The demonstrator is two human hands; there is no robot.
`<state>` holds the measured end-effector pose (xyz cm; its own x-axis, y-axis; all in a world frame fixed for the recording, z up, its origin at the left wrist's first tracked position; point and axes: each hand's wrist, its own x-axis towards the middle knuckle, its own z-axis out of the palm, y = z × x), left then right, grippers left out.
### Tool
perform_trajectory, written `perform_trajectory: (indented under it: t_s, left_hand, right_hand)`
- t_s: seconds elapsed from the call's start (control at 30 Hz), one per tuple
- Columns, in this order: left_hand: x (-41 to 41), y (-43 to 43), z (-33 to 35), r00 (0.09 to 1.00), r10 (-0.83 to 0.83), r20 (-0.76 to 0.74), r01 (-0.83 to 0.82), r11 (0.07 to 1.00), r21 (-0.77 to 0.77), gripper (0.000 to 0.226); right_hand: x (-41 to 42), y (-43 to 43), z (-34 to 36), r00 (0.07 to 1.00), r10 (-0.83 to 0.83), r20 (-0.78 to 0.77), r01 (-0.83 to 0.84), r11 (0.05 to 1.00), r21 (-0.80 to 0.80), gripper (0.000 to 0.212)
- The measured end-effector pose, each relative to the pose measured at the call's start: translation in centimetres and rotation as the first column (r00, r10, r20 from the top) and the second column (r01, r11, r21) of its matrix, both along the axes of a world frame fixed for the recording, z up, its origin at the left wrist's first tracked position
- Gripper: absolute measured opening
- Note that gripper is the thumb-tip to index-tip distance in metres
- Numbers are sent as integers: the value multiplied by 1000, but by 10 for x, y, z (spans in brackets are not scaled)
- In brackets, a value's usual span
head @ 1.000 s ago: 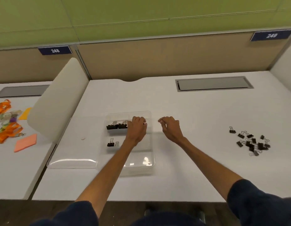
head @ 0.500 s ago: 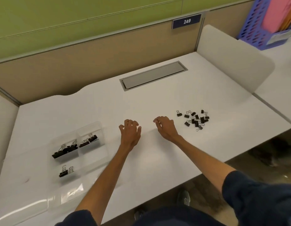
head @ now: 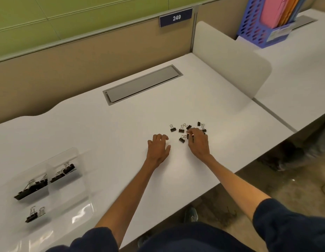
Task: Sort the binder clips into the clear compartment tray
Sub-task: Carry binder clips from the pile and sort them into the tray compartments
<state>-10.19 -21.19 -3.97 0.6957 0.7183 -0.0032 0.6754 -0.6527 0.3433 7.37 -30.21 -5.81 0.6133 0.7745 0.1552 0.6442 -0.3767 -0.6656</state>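
Sign (head: 175, 17) upper centre reads 249 — clear tray (head: 70, 193) lower left holds black clips (head: 33, 188); left hand (head: 158, 148) loosely spread, right hand (head: 199, 142) pinches a loose clip (head: 192, 138).

My right hand (head: 199, 142) is away from the clear tray (head: 81, 179) now and down in the loose binder clips (head: 181, 129). Its thumb and forefinger pinch one black clip (head: 190, 136); a second ago that pile lay well off to the right of it. My left hand (head: 158, 148), which sat on the tray's far compartment, now rests palm down on the bare desk (head: 121, 135) just left of that pinch, fingers loosely bent. The tray ends up far to the left of both hands. My view swings right too, and a blue file rack (head: 258, 30) comes in
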Motion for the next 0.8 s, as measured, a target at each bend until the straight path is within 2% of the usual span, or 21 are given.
perform_trajectory:
  t_s: [0.1, 0.2, 0.4, 0.57, 0.7, 0.8]
  left_hand:
    - [25, -5, 3, 987, -159, -20, 160, 985, 61, 35]
    - [49, -9, 3, 949, -312, -41, 315, 940, 130, 40]
    - [81, -14, 1, 882, -470, -41, 471, 870, 143, 57]
    - [87, -9, -7, 876, -482, -33, 480, 860, 171, 40]
    - [88, -2, -14, 902, -428, -62, 431, 880, 198, 32]
    - [90, 2, -13, 912, -402, -78, 409, 891, 198, 15]
  right_hand:
    - [21, -11, 0, 999, -22, 47, 25, 997, -77, 29]
    - [38, -18, 2, 992, 37, 121, -20, 990, -142, 37]
    - [59, -27, -4, 976, 110, 189, -69, 975, -211, 42]
    - [68, -35, -9, 942, 127, 311, -60, 975, -215, 33]
    - [75, -37, -12, 959, 95, 268, -53, 986, -160, 15]
    - [79, -36, -12, 956, 121, 267, -83, 985, -150, 12]
